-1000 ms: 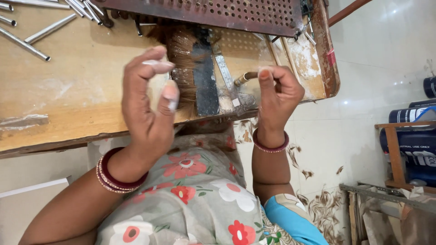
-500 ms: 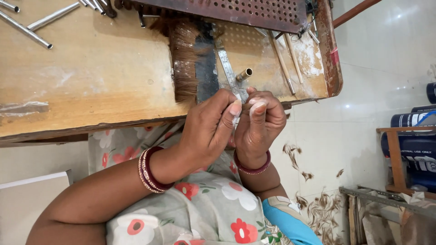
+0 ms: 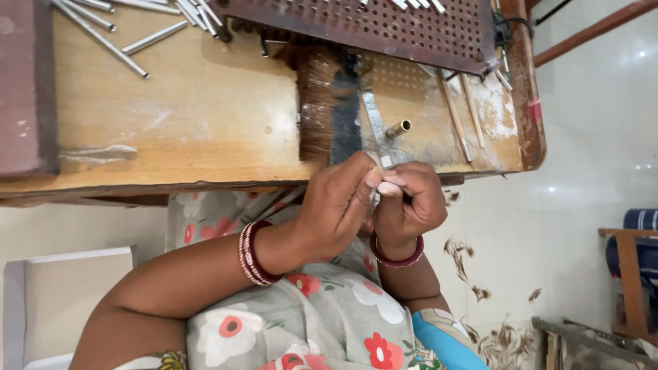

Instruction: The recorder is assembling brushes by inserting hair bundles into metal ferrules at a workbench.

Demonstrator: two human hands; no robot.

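We note a worn wooden desk [image 3: 205, 123] over pale tiled floor [image 3: 589, 137]. Our left hand [image 3: 339, 205] and right hand [image 3: 408, 202] pinch one small pale piece [image 3: 385, 186]; its axis cannot be told.

Bare counter [image 3: 192, 123] lies open left of my hands; a brush [image 3: 317, 109] and perforated metal plate [image 3: 370, 27] block ahead.

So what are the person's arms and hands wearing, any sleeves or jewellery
Both forearms are bare, with no gloves and no rings that can be made out. The left hand has a stack of dark red and gold bangles at its wrist. The right hand has a dark red bangle at its wrist. A bright blue sleeve edge shows on the right upper arm.
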